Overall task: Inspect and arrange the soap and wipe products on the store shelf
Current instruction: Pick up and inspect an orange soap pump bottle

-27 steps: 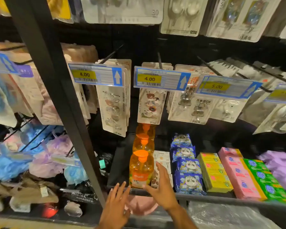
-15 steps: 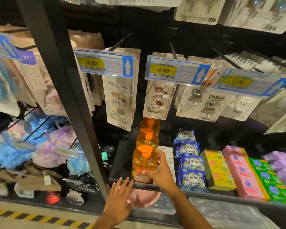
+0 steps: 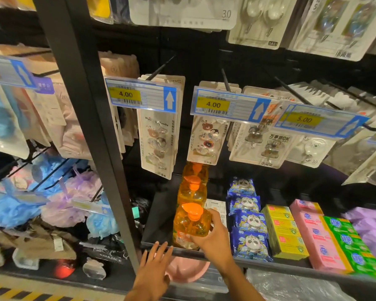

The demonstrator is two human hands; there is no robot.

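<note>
The orange soap bottle is gripped by the curled right hand. Just left of it, the left hand is spread open.

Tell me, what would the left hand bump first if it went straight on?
Probably the shelf's front edge: the left hand points its straight fingers at it. Depth is unclear; if it clears the edge, bare shelf beside the orange soap bottle comes next.

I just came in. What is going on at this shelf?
A person is working at a store shelf. The right hand grips the front orange soap bottle of a row of three. The left hand is spread open by the shelf's front edge. To the right lie rows of panda wipe packs and coloured boxes.
</note>
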